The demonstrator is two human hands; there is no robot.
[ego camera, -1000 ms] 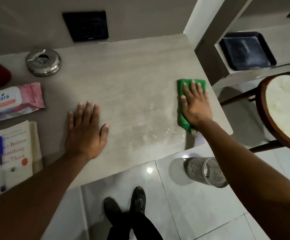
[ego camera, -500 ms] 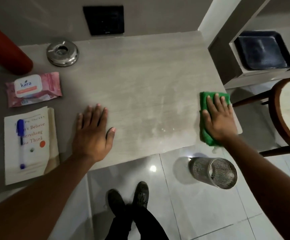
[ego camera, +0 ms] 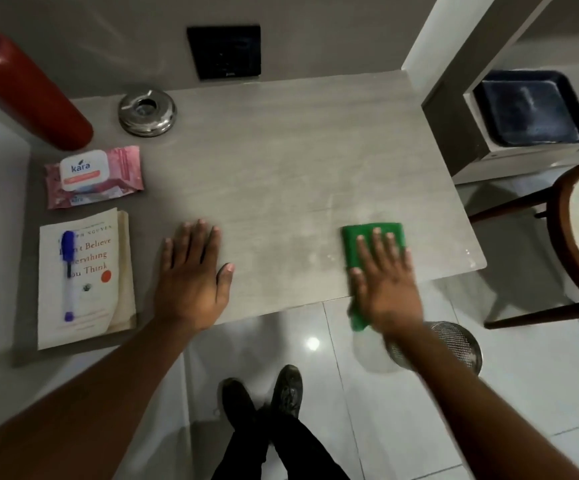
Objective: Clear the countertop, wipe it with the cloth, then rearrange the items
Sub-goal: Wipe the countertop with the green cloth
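L hand (ego camera: 191,275) flat; R hand (ego camera: 386,289) flat, blurry.

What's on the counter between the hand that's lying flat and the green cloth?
Nothing. In the head view, the countertop between the left hand and the green cloth under the right hand is bare, showing only faint pale smears.

Your forearms are bare, with no sleeves, watch or rings showing on your left hand (ego camera: 191,282) or right hand (ego camera: 386,289). Lower centre of the frame: black trousers (ego camera: 281,448) and dark, scuffed shoes (ego camera: 286,389).
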